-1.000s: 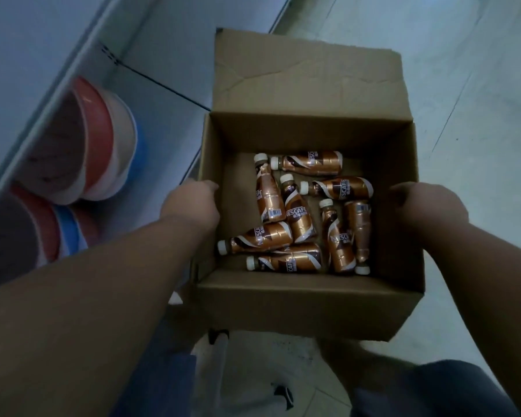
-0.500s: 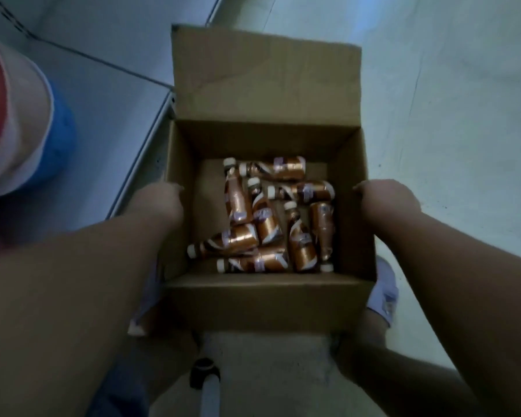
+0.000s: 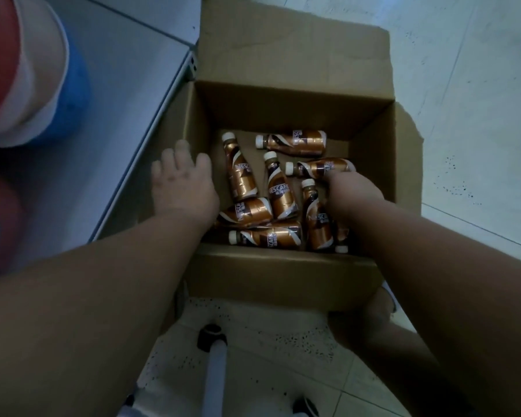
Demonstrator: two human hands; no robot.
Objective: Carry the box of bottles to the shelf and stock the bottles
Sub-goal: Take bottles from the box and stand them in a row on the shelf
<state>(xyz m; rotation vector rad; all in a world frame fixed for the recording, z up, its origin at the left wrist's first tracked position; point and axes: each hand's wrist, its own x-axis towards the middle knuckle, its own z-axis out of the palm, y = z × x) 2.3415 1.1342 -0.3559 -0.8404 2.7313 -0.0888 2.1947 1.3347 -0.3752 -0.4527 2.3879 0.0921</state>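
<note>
The box (image 3: 283,275) is set on the floor beside the shelf (image 3: 127,121). The left hand (image 3: 182,182) is spread, empty, above its bottles (image 3: 278,191); the right hand (image 3: 354,191) is lowered on them, grip not visible. Picking is begun; a firm hold on one bottle is needed next.

- Cardboard box (image 3: 283,275): brown, open-topped, far flap folded back, centre of frame, beside the pale shelf (image 3: 109,139) at left.
- Bottles (image 3: 280,191): copper-brown, white caps, lying jumbled on their sides inside the box.
</note>
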